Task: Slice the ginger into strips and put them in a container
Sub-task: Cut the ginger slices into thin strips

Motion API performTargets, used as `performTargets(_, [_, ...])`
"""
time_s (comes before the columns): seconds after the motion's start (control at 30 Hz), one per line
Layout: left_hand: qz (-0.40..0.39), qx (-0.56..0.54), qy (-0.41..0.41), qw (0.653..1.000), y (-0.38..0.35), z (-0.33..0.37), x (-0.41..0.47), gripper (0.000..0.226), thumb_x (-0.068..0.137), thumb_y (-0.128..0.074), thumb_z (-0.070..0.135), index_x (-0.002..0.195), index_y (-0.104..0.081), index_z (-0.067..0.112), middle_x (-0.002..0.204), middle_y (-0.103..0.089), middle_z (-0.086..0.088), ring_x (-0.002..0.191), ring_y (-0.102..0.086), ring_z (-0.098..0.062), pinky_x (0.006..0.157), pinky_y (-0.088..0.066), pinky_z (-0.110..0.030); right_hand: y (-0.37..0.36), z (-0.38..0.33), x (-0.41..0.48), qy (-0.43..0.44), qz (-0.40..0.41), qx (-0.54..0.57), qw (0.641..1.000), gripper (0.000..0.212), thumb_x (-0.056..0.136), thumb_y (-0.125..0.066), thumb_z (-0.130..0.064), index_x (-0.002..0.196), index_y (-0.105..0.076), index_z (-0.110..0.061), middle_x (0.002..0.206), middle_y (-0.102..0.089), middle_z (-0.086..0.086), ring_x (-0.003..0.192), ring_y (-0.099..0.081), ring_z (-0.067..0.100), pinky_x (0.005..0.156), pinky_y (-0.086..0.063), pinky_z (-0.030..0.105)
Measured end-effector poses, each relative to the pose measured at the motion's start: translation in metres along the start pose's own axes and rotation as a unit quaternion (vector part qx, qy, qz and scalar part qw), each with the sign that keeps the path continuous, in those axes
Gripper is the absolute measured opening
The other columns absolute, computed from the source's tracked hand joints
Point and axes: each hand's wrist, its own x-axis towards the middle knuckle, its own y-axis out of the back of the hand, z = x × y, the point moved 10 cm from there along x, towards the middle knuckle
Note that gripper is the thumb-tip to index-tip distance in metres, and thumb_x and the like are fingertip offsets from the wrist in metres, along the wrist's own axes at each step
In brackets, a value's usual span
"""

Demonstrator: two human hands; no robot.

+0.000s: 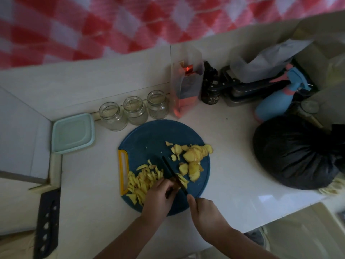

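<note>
Pale-green lidded container (72,132) is sitting at the left of the table (233,146), well apart from the cutting. Yellow ginger strips (141,182) are lying heaped on the near-left part of the blue cutting board (149,135). The left hand (158,199) is resting beside that heap, its grip curled and apparently pinching a ginger piece (172,181) against the blade of the knife (170,170). The right hand (203,210) is holding the knife by its handle, grip closed round it. Ginger slices (192,157) are lying stacked on the board's right.

board (149,135): matt blue plastic | jars (135,110): clear ribbed glass | counter (233,165): glossy, possibly stone | bag (291,154): shiny black plastic
</note>
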Motion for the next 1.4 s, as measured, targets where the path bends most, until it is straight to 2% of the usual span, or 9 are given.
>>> performTargets(0.2, [0.001, -0.003, 0.002, 1.0, -0.001, -0.001, -0.001, 0.022, 0.071, -0.081, 0.007, 0.079, -0.063, 0.014, 0.077, -0.06, 0.004, 0.075, -0.051, -0.001, 0.064, -0.033, 0.005, -0.008, -0.004, 0.008, 0.016, 0.001, -0.023, 1.0, 0.051, 0.099, -0.022, -0.052, 0.069, -0.048, -0.02, 0.076, -0.057, 0.007, 0.073, -0.056, 0.024, 0.07, -0.044, 0.037])
performTargets(0.37, [0.004, 0.003, 0.006, 1.0, -0.001, 0.0, -0.002, 0.022, 0.07, -0.082, 0.006, 0.08, -0.064, 0.013, 0.079, -0.062, 0.003, 0.072, -0.053, 0.001, 0.064, -0.034, 0.003, -0.008, -0.005, 0.013, 0.02, 0.003, 0.0, 1.0, 0.051, 0.101, -0.024, -0.049, 0.066, -0.045, -0.018, 0.068, -0.053, 0.004, 0.067, -0.052, 0.021, 0.068, -0.045, 0.037])
performTargets(0.47, [0.012, 0.003, 0.023, 1.0, 0.0, -0.002, -0.003, 0.019, 0.072, -0.08, 0.007, 0.082, -0.064, 0.013, 0.08, -0.062, 0.003, 0.071, -0.058, -0.006, 0.061, -0.036, -0.004, -0.009, -0.015, 0.02, 0.031, 0.018, -0.007, 0.999, 0.053, 0.101, -0.022, -0.05, 0.067, -0.048, -0.017, 0.071, -0.057, 0.008, 0.07, -0.058, 0.025, 0.07, -0.05, 0.039])
performTargets(0.6, [0.012, 0.008, 0.012, 1.0, 0.002, 0.001, -0.002, 0.014, 0.076, -0.078, 0.01, 0.081, -0.065, 0.012, 0.08, -0.062, 0.003, 0.07, -0.059, -0.009, 0.059, -0.041, -0.011, -0.006, -0.026, 0.03, 0.041, 0.028, 0.008, 0.999, 0.05, 0.102, -0.025, -0.047, 0.064, -0.042, -0.02, 0.071, -0.054, 0.008, 0.071, -0.055, 0.024, 0.07, -0.046, 0.038])
performTargets(0.7, [0.019, 0.002, 0.01, 1.0, 0.004, 0.003, -0.002, 0.015, 0.076, -0.078, 0.01, 0.087, -0.068, 0.011, 0.084, -0.065, 0.001, 0.073, -0.061, -0.009, 0.063, -0.045, -0.013, -0.002, -0.018, 0.033, 0.027, 0.022, 0.059, 0.998, 0.05, 0.102, -0.027, -0.046, 0.063, -0.044, -0.019, 0.071, -0.054, 0.008, 0.071, -0.053, 0.021, 0.07, -0.045, 0.035])
performTargets(0.87, [0.043, -0.009, -0.003, 0.999, 0.008, 0.008, -0.006, 0.027, 0.072, -0.08, 0.003, 0.097, -0.071, 0.006, 0.091, -0.069, -0.003, 0.079, -0.065, -0.01, 0.07, -0.05, -0.014, 0.003, 0.009, 0.021, -0.017, 0.007, 0.152, 0.988, 0.055, 0.098, -0.034, -0.052, 0.067, -0.05, -0.01, 0.065, -0.051, 0.007, 0.057, -0.047, 0.017, 0.06, -0.041, 0.033])
performTargets(1.03, [0.059, -0.001, -0.012, 0.998, 0.01, 0.011, -0.007, 0.031, 0.069, -0.081, 0.003, 0.099, -0.073, 0.003, 0.093, -0.071, -0.007, 0.083, -0.069, -0.015, 0.077, -0.051, -0.015, 0.01, 0.018, 0.006, -0.009, 0.017, 0.155, 0.988, 0.056, 0.094, -0.034, -0.058, 0.07, -0.048, -0.009, 0.064, -0.046, 0.008, 0.055, -0.041, 0.016, 0.057, -0.037, 0.031])
performTargets(1.17, [0.062, 0.008, -0.01, 0.998, 0.009, 0.009, -0.007, 0.028, 0.069, -0.082, 0.004, 0.096, -0.074, 0.002, 0.093, -0.072, -0.009, 0.083, -0.07, -0.017, 0.077, -0.051, -0.015, 0.008, 0.006, 0.0, 0.015, 0.009, 0.148, 0.989, 0.055, 0.095, -0.032, -0.057, 0.069, -0.046, -0.011, 0.063, -0.043, 0.006, 0.056, -0.039, 0.015, 0.059, -0.037, 0.032])
performTargets(1.4, [0.061, 0.012, -0.013, 0.998, 0.009, 0.01, -0.007, 0.029, 0.068, -0.081, 0.002, 0.096, -0.074, 0.002, 0.091, -0.072, -0.01, 0.082, -0.07, -0.019, 0.079, -0.048, -0.013, 0.0, 0.01, -0.001, -0.001, 0.002, 0.15, 0.989, 0.053, 0.097, -0.033, -0.054, 0.069, -0.045, -0.011, 0.06, -0.041, 0.004, 0.051, -0.036, 0.013, 0.059, -0.034, 0.032])
